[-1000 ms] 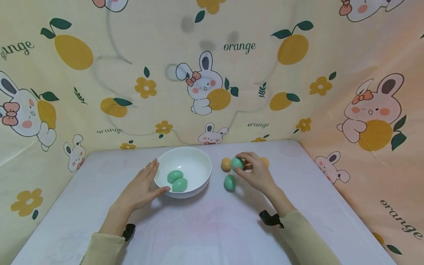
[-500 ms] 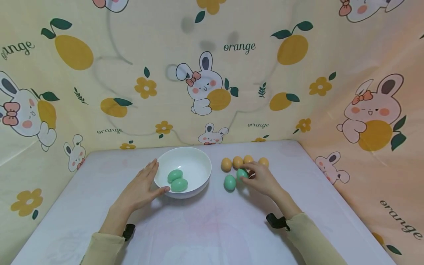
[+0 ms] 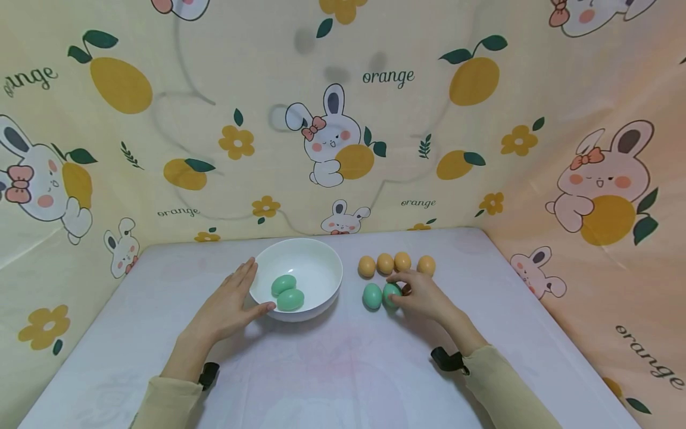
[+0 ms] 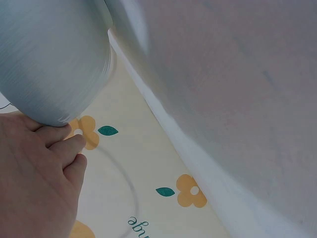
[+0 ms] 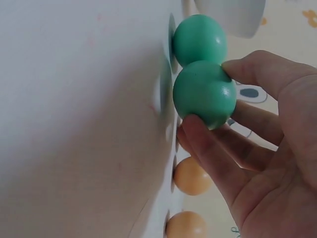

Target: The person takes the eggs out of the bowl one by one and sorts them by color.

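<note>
Head: left hand [image 3: 224,305] is resting unclenched fingers against the bowl [image 3: 315,268]; two green eggs [image 3: 290,300] are lying inside | Left wrist: fingers are touching its outside | Right wrist: right hand [image 5: 285,158] is grasping a third egg [image 5: 204,93], just beside a fourth egg [image 5: 200,38] on the counter [image 5: 74,99]

Showing plain green on four eggs [image 3: 372,296], plain light orange on four other eggs [image 3: 367,266] and plain white on the bowl [image 3: 308,262]. Displaying white bunnies [image 3: 333,140], yellow fruit [image 3: 121,85] and green leaves [image 3: 102,39] on the cream backdrop [image 3: 262,65]. Showing beige on the sleeves [image 3: 167,398].
</note>
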`<state>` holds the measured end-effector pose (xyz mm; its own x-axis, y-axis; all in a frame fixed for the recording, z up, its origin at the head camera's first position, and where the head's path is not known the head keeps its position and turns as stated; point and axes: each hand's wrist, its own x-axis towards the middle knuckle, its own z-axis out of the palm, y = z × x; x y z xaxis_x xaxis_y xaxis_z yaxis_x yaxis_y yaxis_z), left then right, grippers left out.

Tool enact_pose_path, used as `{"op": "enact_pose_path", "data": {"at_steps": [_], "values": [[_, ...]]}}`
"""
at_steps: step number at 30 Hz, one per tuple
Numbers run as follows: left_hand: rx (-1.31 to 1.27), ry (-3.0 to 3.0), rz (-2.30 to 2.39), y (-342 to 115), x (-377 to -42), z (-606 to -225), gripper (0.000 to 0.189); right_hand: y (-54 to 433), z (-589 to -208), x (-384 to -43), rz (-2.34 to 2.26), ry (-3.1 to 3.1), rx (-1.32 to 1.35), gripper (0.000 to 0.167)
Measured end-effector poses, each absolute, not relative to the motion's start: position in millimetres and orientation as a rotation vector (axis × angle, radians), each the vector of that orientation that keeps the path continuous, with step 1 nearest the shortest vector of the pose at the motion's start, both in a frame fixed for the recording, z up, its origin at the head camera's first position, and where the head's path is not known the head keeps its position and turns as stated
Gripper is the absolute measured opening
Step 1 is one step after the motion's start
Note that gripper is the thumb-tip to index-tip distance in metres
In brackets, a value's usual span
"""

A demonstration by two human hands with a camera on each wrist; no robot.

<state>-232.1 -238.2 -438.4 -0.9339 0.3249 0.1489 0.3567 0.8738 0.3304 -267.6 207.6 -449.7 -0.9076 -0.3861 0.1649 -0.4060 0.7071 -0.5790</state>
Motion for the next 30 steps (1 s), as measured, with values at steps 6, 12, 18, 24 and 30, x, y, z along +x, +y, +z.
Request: {"op": "enact_pose_path", "data": {"at_steps": [6, 12, 18, 24, 30], "values": [[-0.537, -2.956, -0.549, -238.0, -231.9, -438.0, 0.111, 207.6, -452.8, -268.8, 0.982, -2.909, 0.634, 0.041], [-0.541, -2.955, -0.547, -238.2, -231.7, -438.0, 0.111, 207.5, -453.0, -270.5, 0.992, -2.935, 0.6, 0.041], [-0.543, -2.959, -0.545, -238.2, -232.1, -438.4, 0.111, 207.9, -453.1, -270.5, 0.985, -2.949, 0.6, 0.042], [-0.541, -2.958, -0.542, -238.5, -232.1, -438.9, 0.111, 207.7, -451.7, -268.5, 0.976, -2.946, 0.604, 0.042], [-0.539, -2.958, -0.55, -238.0, -231.3, -437.8, 0.11, 208.7, -450.6, -267.4, 0.977, -2.937, 0.615, 0.045]]}}
